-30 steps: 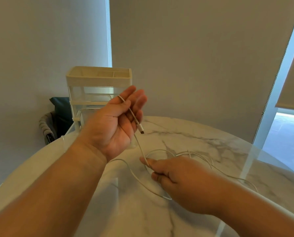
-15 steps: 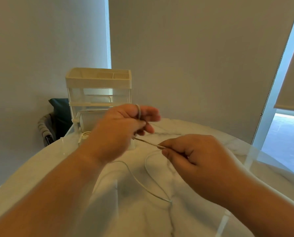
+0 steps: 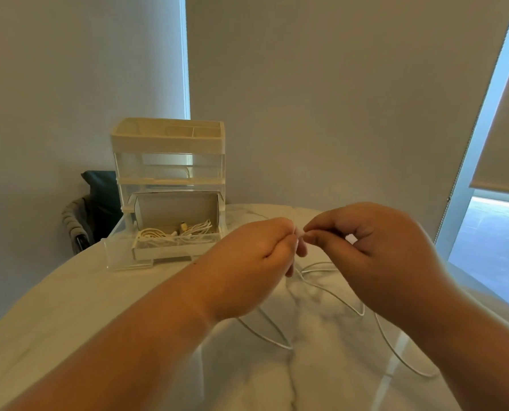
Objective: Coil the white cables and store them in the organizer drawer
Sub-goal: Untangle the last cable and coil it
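White cable (image 3: 318, 265), by its look light, limp and a little slick, sprawls in loose loops on the tabletop (image 3: 69, 307); my left hand (image 3: 256, 256) and right hand (image 3: 374, 256) pinch one stretch between fingertips, where I'd start coiling. Organizer drawer (image 3: 170, 252) open behind.

A: We're losing the white cable (image 3: 318, 264) beneath the right hand (image 3: 386, 256); its pinched end is blurring out.
B: Agreed. We're also failing to count the cables (image 3: 173, 234) in the drawer (image 3: 128, 258): too tangled, too small.
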### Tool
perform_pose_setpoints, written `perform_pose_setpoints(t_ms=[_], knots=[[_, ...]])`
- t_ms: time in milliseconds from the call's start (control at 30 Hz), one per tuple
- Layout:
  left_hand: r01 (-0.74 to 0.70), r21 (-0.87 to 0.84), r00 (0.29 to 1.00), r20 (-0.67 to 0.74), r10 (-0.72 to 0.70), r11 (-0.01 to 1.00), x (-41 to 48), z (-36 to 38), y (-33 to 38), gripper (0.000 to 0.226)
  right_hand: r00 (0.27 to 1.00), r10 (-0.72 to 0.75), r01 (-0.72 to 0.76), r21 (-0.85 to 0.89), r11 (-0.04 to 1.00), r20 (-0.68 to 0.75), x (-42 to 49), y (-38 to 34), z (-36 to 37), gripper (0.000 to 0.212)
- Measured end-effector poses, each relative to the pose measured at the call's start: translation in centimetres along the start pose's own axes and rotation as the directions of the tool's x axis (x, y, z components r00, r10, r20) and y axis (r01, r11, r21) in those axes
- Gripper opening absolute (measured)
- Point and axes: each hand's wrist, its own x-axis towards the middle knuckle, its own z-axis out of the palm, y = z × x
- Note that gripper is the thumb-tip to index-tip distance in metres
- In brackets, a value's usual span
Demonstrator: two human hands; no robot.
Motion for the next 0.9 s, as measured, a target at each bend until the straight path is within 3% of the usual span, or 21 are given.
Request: perform_pose_setpoints(t_ms=[67,167,267,367,567,900], knots=[[0.016,-0.051,1.000,0.021,-0.015,0.999,-0.1,-0.2,0.3,0.035,0.997,-0.048,0.048,-0.010,0.999,-0.055,0.1,0.0,-0.1,0.009],[0.106,-0.260,0.989,0.128,-0.074,0.960,-0.2,-0.6,0.6,0.039,0.991,-0.033,0.038,0.035,0.999,-0.130,0.1,0.3,-0.2,0.009],[0.224,-0.529,0.963,0.250,-0.102,0.819,-0.3,-0.4,0.8,0.038,0.985,-0.027,0.042,0.082,0.996,-0.173,0.2,0.3,-0.1,0.006],[0.248,-0.674,0.955,0.290,-0.059,0.696,-0.2,0.0,0.7,0.036,0.984,-0.029,0.048,0.108,0.993,-0.173,0.2,0.3,0.0,0.007],[0.344,-0.818,0.914,0.404,0.034,0.461,0.1,0.5,0.4,0.040,0.992,0.014,0.011,0.199,0.980,-0.126,0.3,1.4,0.9,0.011],[0.416,-0.856,0.884,0.460,0.082,0.307,0.1,0.7,-0.4,0.030,0.998,0.053,-0.040,0.385,0.922,-0.025,0.3,2.0,1.4,0.015]])
